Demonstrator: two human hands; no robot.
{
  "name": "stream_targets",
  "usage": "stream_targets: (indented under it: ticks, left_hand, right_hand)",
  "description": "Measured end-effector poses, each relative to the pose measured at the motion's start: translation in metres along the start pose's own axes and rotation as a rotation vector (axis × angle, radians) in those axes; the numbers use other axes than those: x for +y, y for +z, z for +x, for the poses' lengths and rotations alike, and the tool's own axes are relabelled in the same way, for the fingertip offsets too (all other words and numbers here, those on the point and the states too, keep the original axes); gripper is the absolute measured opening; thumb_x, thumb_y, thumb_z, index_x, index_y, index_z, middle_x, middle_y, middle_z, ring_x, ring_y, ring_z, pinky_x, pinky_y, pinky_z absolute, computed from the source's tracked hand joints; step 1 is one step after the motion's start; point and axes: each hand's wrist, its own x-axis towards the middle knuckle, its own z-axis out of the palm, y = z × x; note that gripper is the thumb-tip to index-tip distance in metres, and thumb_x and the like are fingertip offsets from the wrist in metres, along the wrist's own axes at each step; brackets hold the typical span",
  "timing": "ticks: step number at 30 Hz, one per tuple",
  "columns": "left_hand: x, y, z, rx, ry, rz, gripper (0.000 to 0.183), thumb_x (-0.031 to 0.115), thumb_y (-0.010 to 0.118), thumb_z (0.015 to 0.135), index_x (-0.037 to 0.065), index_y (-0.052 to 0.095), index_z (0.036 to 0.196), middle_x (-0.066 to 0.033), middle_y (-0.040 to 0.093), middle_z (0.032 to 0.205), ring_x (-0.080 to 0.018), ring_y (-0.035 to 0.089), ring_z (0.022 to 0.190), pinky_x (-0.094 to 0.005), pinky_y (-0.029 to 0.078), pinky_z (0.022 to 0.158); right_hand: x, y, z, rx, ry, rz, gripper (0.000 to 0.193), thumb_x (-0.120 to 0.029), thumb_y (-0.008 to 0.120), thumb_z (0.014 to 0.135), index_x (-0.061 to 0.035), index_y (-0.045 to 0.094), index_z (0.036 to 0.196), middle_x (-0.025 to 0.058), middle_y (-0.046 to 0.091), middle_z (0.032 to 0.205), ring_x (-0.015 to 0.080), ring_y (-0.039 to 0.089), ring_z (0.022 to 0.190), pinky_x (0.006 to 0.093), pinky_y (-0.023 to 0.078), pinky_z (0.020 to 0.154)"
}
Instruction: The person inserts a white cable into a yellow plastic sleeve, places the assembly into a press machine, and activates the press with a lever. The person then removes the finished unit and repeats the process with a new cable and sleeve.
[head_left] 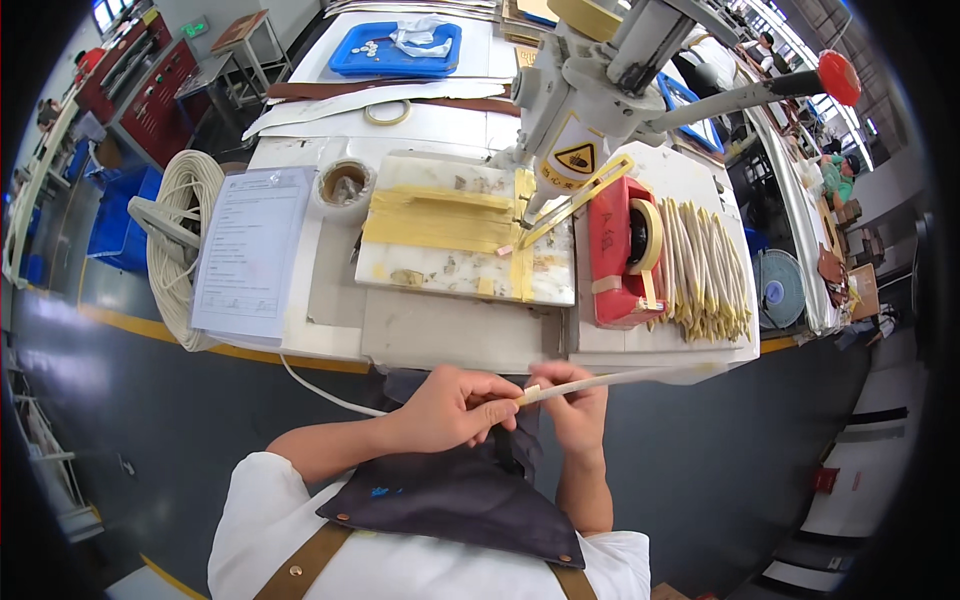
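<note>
My left hand point(455, 408) pinches a white cord point(620, 378) between thumb and fingers, in front of the bench edge. A small piece of pale yellow tape point(531, 394) sits on the cord just beyond the fingertips. My right hand point(575, 412) is curled at the cord on the other side of that tape; its upper fingers are smeared by motion. Rightward, the cord sticks out past the right hand. Another length of it hangs from the bench on the left and runs toward my left wrist.
On the bench stand a hand press point(585, 100) with a red-knobbed lever, a taped white block point(465, 225), a red tape dispenser point(612, 255) and a bundle of taped cords point(705, 270). Left are a cord coil point(190, 240) and a printed sheet point(250, 255); behind, a blue tray point(395, 65).
</note>
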Motion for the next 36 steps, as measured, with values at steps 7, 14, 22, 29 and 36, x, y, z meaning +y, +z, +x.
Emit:
stream_targets:
  ticks: [7, 14, 22, 29, 36]
  left_hand:
    - [-0.015, -0.003, 0.007, 0.304, 0.841, 0.906, 0.035, -0.002, 0.077, 0.081, -0.001, 0.072, 0.116, -0.0095, 0.072, 0.084, -0.0225, 0.069, 0.067, -0.0306, 0.056, 0.06]
    - [-0.01, -0.004, 0.005, 0.292, 0.846, 0.955, 0.032, 0.002, 0.08, 0.08, -0.001, 0.072, 0.111, -0.0094, 0.071, 0.082, -0.023, 0.067, 0.066, -0.0322, 0.055, 0.059]
    - [-0.013, 0.002, 0.01, 0.146, 0.52, 0.664, 0.021, 0.02, 0.076, 0.094, -0.001, 0.074, 0.096, -0.0101, 0.067, 0.071, -0.02, 0.063, 0.06, -0.0322, 0.048, 0.054]
    - [-0.013, -0.005, 0.015, -0.234, -0.347, -0.381, 0.04, 0.034, 0.06, 0.107, 0.001, 0.068, 0.087, 0.0044, 0.05, 0.058, -0.0034, 0.037, 0.044, -0.023, 0.027, 0.04]
    - [-0.02, -0.004, 0.012, -0.242, -0.464, -0.679, 0.04, 0.032, 0.055, 0.109, 0.0, 0.065, 0.089, 0.0047, 0.043, 0.057, -0.002, 0.031, 0.043, -0.0203, 0.023, 0.038]
  right_hand:
    - [-0.011, 0.019, -0.011, -0.076, -0.089, 0.347, 0.047, -0.024, 0.079, 0.088, 0.0133, 0.067, 0.113, 0.0179, 0.073, 0.096, 0.0225, 0.073, 0.081, 0.034, 0.061, 0.075]
    - [-0.027, 0.011, -0.008, -0.056, 0.005, -0.121, 0.022, 0.008, 0.077, 0.082, 0.0032, 0.075, 0.103, 0.01, 0.076, 0.091, 0.0168, 0.072, 0.078, 0.029, 0.059, 0.069]
    - [-0.041, 0.006, 0.002, -0.071, -0.56, -0.746, 0.027, 0.009, 0.077, 0.072, -0.0046, 0.076, 0.095, 0.0143, 0.072, 0.085, 0.0271, 0.073, 0.074, 0.0329, 0.058, 0.065]
    - [-0.027, -0.006, 0.009, -0.162, -0.56, -0.52, 0.021, 0.009, 0.076, 0.074, -0.0017, 0.075, 0.092, 0.0119, 0.074, 0.086, 0.0262, 0.074, 0.079, 0.0341, 0.059, 0.067]
    - [0.004, -0.019, 0.019, -0.256, -0.468, -0.234, 0.022, 0.001, 0.081, 0.081, 0.0014, 0.073, 0.102, 0.0133, 0.072, 0.097, 0.0254, 0.072, 0.09, 0.0347, 0.059, 0.079]
